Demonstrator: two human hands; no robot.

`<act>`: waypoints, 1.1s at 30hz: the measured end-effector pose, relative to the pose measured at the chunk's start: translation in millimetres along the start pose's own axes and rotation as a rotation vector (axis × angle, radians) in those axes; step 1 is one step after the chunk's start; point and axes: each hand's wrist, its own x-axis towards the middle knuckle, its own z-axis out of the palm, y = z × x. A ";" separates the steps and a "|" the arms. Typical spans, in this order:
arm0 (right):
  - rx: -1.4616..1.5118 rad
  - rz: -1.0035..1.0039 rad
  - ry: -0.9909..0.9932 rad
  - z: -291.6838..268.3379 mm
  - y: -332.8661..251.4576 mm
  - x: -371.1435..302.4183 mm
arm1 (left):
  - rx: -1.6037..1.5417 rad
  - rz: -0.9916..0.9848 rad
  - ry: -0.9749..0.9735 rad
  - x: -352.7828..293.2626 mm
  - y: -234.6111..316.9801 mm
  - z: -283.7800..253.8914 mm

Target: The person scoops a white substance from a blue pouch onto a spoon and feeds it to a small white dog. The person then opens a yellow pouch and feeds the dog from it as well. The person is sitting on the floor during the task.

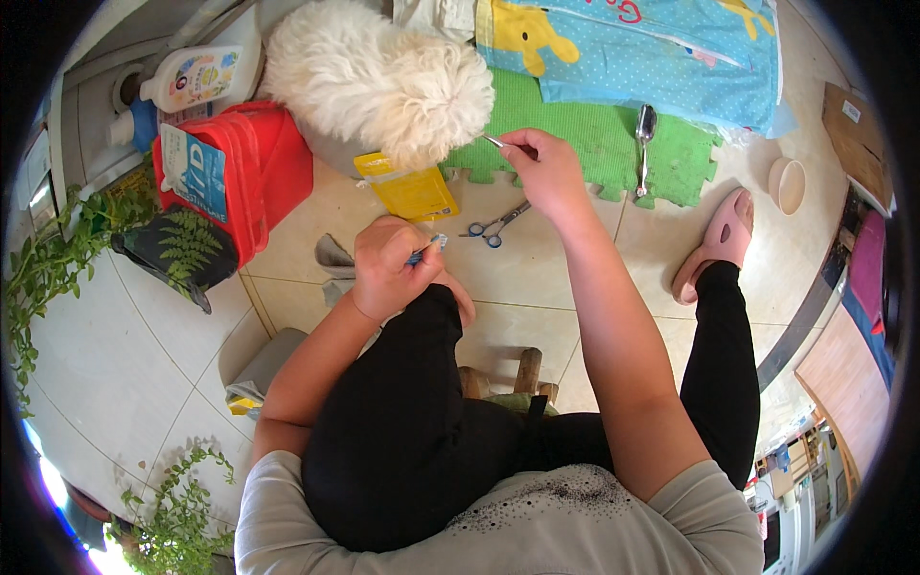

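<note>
My right hand pinches a thin metal tool whose tip reaches toward the head of a fluffy white dog in front of me. Resting on my raised left knee, my left hand grips a small blue-tipped object. A pair of blue-handled scissors lies on the tile floor between my two hands. A yellow pouch lies just below the dog.
A green foam mat holds a metal spoon, with a blue patterned cushion behind it. A red basket with a packet stands left, bottles behind it. Potted plants line the left. A pink slipper and small bowl sit right.
</note>
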 end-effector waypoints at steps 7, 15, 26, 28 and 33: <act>-0.021 -0.066 0.010 0.8 10.3 1.7 | 0.008 -0.048 -0.059 -3.8 -3.7 -2.4; 0.006 -0.021 -0.021 -3.2 10.0 -1.2 | -0.294 -0.543 -0.015 -7.8 -25.8 20.8; -0.068 -0.019 -0.095 -11.6 8.2 -4.4 | -0.523 -0.679 0.111 9.8 -47.8 53.9; -0.071 -0.026 -0.106 -12.0 9.2 -4.6 | -0.520 -0.692 0.099 13.5 -49.6 52.8; -0.062 -0.027 -0.108 -10.9 11.1 -5.1 | -0.575 -0.768 0.115 14.5 -53.1 56.8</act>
